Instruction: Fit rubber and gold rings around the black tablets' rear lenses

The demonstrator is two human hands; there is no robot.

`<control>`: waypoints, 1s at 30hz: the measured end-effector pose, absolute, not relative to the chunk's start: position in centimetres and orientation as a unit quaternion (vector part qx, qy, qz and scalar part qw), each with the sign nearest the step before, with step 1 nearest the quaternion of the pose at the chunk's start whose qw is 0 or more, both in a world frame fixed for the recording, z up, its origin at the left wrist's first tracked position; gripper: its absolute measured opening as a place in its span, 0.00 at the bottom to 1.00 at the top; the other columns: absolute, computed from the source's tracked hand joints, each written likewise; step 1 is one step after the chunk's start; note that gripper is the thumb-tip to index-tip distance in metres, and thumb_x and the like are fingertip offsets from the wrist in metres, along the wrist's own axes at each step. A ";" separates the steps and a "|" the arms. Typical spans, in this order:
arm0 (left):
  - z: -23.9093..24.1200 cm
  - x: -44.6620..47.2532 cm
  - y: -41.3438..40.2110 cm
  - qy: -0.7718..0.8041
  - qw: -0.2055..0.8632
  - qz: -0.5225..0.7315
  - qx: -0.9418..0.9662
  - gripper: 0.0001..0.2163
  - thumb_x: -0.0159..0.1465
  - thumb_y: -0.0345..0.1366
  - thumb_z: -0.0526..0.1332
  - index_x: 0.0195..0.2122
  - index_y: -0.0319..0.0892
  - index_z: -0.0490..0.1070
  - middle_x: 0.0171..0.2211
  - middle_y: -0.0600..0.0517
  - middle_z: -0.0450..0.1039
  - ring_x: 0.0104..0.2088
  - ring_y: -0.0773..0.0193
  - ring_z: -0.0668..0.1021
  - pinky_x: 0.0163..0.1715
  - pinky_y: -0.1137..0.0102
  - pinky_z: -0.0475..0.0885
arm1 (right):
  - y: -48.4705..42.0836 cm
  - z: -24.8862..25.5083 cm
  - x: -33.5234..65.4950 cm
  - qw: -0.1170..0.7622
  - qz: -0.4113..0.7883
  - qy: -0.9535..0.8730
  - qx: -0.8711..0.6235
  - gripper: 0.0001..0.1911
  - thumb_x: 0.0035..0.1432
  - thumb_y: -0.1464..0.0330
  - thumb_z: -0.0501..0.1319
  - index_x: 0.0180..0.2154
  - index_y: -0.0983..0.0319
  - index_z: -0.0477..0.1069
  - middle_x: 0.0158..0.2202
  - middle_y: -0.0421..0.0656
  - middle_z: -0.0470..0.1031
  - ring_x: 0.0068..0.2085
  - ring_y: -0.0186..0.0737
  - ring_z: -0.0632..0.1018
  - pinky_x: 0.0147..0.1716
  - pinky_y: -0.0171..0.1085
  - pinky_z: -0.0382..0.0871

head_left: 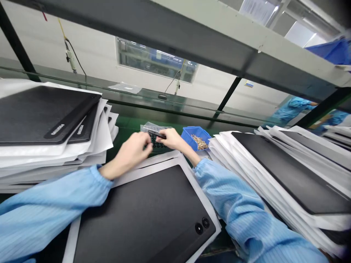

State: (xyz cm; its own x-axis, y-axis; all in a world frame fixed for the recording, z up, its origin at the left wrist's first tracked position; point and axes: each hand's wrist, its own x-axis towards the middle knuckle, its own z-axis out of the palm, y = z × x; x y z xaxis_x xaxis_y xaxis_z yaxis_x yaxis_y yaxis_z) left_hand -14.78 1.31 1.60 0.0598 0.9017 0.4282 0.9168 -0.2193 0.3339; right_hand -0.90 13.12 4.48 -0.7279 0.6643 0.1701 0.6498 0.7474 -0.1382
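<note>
My right hand (171, 138) grips a slim dark tool (157, 134) that looks like black tweezers, its tip pointing left. Close beside that tip is my left hand (133, 151), fingers curled in; what they pinch, if anything, is hidden. Below both hands lies a sheet with rows of small black rings (157, 141), under a clear plastic film (153, 126). Nearest to me, a black tablet-like panel (145, 215) with two round camera lenses at its lower right rests on white sheets (70, 243).
Stacked black panels (41, 113) with white sheets stand at left; more panels (290, 168) are stacked at right. A blue bin (189, 137) holds small brownish parts (200, 141). A shelf beam (192, 40) crosses overhead. A person in a blue sleeve (293, 107) is at far right.
</note>
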 end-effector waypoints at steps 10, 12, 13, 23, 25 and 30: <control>-2.7 -18.1 4.8 -0.801 -0.052 -0.212 -0.558 0.13 0.59 0.40 0.60 0.41 0.37 0.66 0.41 0.45 0.66 0.45 0.54 0.70 0.42 0.60 0.66 | 14.2 -1.1 -3.3 0.180 0.147 -0.946 -0.226 0.05 0.50 0.70 0.66 0.28 0.66 0.75 0.27 0.40 0.74 0.31 0.33 0.73 0.31 0.31 0.63; -2.3 -18.1 4.9 -0.808 -0.073 -0.223 -0.541 0.12 0.62 0.38 0.58 0.43 0.37 0.65 0.42 0.47 0.67 0.43 0.58 0.71 0.42 0.62 0.67 | 14.2 -1.5 -3.2 0.183 0.148 -0.945 -0.225 0.04 0.50 0.71 0.66 0.27 0.66 0.75 0.27 0.42 0.74 0.30 0.34 0.73 0.30 0.31 0.61; -2.0 -18.2 4.9 -0.808 -0.088 -0.227 -0.536 0.11 0.64 0.39 0.57 0.43 0.37 0.66 0.41 0.48 0.68 0.41 0.60 0.72 0.41 0.63 0.68 | 14.3 -1.7 -3.2 0.184 0.149 -0.945 -0.227 0.04 0.51 0.71 0.65 0.27 0.66 0.75 0.26 0.42 0.74 0.30 0.34 0.72 0.30 0.31 0.61; -0.9 -18.0 5.0 -0.792 -0.184 -0.223 -0.539 0.17 0.65 0.47 0.54 0.37 0.36 0.71 0.34 0.50 0.73 0.39 0.61 0.75 0.43 0.60 0.69 | 13.9 -1.1 -3.1 0.232 0.173 -0.925 -0.246 0.04 0.50 0.73 0.64 0.25 0.67 0.75 0.23 0.40 0.73 0.26 0.30 0.70 0.27 0.30 0.57; -1.2 -17.9 5.3 -0.790 -0.180 -0.232 -0.538 0.15 0.65 0.45 0.56 0.38 0.37 0.71 0.38 0.49 0.73 0.43 0.59 0.74 0.47 0.57 0.67 | 13.8 -1.1 -3.0 0.239 0.180 -0.921 -0.251 0.04 0.50 0.73 0.64 0.25 0.66 0.75 0.21 0.38 0.72 0.25 0.30 0.69 0.26 0.30 0.56; -1.6 -17.6 6.0 -0.785 -0.185 -0.256 -0.533 0.14 0.65 0.43 0.56 0.41 0.37 0.71 0.42 0.48 0.72 0.47 0.57 0.73 0.52 0.54 0.63 | 14.0 -1.1 -3.2 0.263 0.176 -0.910 -0.267 0.07 0.55 0.72 0.60 0.26 0.66 0.72 0.21 0.37 0.70 0.24 0.30 0.68 0.27 0.31 0.58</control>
